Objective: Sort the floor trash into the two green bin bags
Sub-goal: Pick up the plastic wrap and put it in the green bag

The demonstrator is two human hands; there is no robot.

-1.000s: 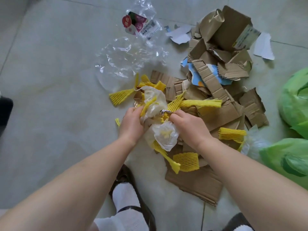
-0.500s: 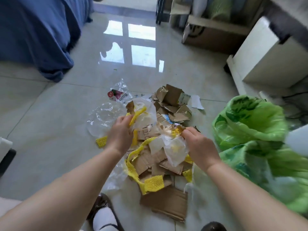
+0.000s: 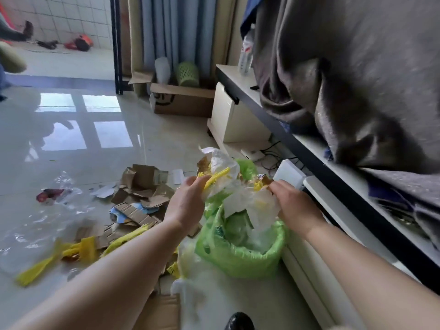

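My left hand point(image 3: 188, 201) and my right hand point(image 3: 295, 206) each grip one side of a bundle of white plastic film and yellow foam netting point(image 3: 228, 184). The bundle hangs right above the open mouth of the near green bin bag point(image 3: 240, 256). Part of a second green bin bag point(image 3: 246, 166) shows just behind the bundle. On the floor to the left lie torn cardboard pieces point(image 3: 142, 184), yellow foam net strips point(image 3: 78, 248), clear plastic wrap point(image 3: 35, 225) and a crumpled packet with a red label point(image 3: 48, 195).
A low white cabinet point(image 3: 333, 225) with a dark-edged top and grey cloth point(image 3: 357, 79) runs along the right, close to the bags. A cardboard box point(image 3: 183, 101) stands by the curtain. A flat cardboard sheet point(image 3: 159, 313) and a white bag point(image 3: 188, 270) lie near my feet.
Both hands lifted the plastic-and-netting bundle off the trash pile and carried it right, over the near green bag. The view has swung up and to the right.
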